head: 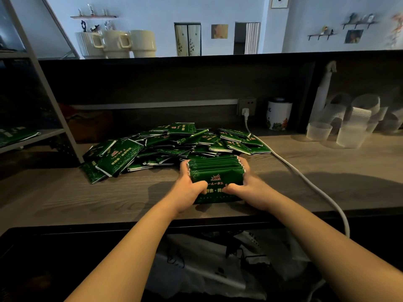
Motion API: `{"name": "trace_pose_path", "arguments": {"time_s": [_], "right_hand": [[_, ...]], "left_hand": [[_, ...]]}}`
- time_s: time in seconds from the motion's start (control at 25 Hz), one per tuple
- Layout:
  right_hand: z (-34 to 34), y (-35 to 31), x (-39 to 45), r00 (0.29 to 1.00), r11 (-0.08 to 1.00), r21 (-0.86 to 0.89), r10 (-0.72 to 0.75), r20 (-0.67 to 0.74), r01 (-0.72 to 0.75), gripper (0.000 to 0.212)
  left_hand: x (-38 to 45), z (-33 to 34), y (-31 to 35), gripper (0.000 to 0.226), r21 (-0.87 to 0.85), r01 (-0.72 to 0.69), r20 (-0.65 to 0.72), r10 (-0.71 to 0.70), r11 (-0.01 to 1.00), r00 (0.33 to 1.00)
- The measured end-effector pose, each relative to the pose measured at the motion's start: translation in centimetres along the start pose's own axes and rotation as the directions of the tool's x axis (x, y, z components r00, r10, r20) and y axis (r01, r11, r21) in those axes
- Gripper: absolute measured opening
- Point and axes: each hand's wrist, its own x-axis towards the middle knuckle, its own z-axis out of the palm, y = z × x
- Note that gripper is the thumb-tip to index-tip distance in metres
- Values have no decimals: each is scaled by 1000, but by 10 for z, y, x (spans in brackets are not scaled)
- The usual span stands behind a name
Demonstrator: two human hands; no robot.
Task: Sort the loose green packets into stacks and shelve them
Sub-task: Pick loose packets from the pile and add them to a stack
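At frame centre, the left hand (pixel 189 186) and right hand (pixel 247 186) are clamping their fingers around a stack of green packets (pixel 216 173) on the desk (pixel 87 197), just below the loose pile (pixel 165 147).

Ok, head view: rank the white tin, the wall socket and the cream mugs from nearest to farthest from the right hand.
1. White tin, behind and right of the right hand, on the counter.
2. Wall socket, on the back panel, just left of the tin; a close call with it.
3. Cream mugs, up on the top ledge, far left.

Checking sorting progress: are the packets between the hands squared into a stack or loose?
Squared: the stack sits edge-aligned on the counter, the left hand and right hand gripping its ends. The pile behind is loose.
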Motion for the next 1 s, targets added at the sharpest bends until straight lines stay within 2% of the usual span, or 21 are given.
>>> {"name": "trace_pose_path", "arguments": {"time_s": [0.12, 0.28, 0.36, 0.44, 0.48, 0.56, 0.64, 0.76, 0.84, 0.92, 1.0], "right_hand": [[-3, 3, -2, 999, 999, 40, -16, -46, 18, 74], [-1, -1, -4, 1000, 999, 53, -6, 23, 5, 76], [3, -1, -4, 998, 998, -37, -53, -17, 52, 74], [7, 1, -2, 993, 962, -254, -112, -46, 97, 82], [8, 1, -2, 991, 946, -305, -126, -43, 107, 85], [7, 1, 1, 995, 971, -229, -85, -47, 72, 83], [3, 3, 7, 988, 984, -175, -66, -138, 41, 73], [-9, 5, 28, 913, 952, -305, -130, -386, 7, 52], [-18, 7, 47, 866, 941, -336, -141, -479, -32, 47], [-23, 9, 63, 860, 926, -372, -138, -491, -64, 47], [-23, 13, 76, 882, 886, -459, -165, -442, -63, 49]], "left_hand": [[0, 1, -1, 67, 3, 9, -2, -9, 1000, 1000], [0, -4, 3, 118, 54, 51, 43, -53, 997, 998], [-1, -10, -1, 123, 35, 13, -23, -12, 999, 1000], [-3, -21, -2, 128, 39, -20, -140, 25, 999, 990], [-3, -27, -2, 130, 47, -19, -183, 27, 999, 983], [0, -38, -4, 124, 45, -20, -222, 30, 999, 975], [4, -45, -10, 110, 49, -28, -221, 38, 998, 975], [9, -47, -19, 106, 45, -20, -225, 30, 999, 974], [12, -47, -23, 104, 44, -31, -240, 40, 999, 970], [15, -47, -25, 102, 28, -49, -251, 54, 998, 967], [15, -47, -27, 102, 12, -70, -256, 71, 997, 964]]}}
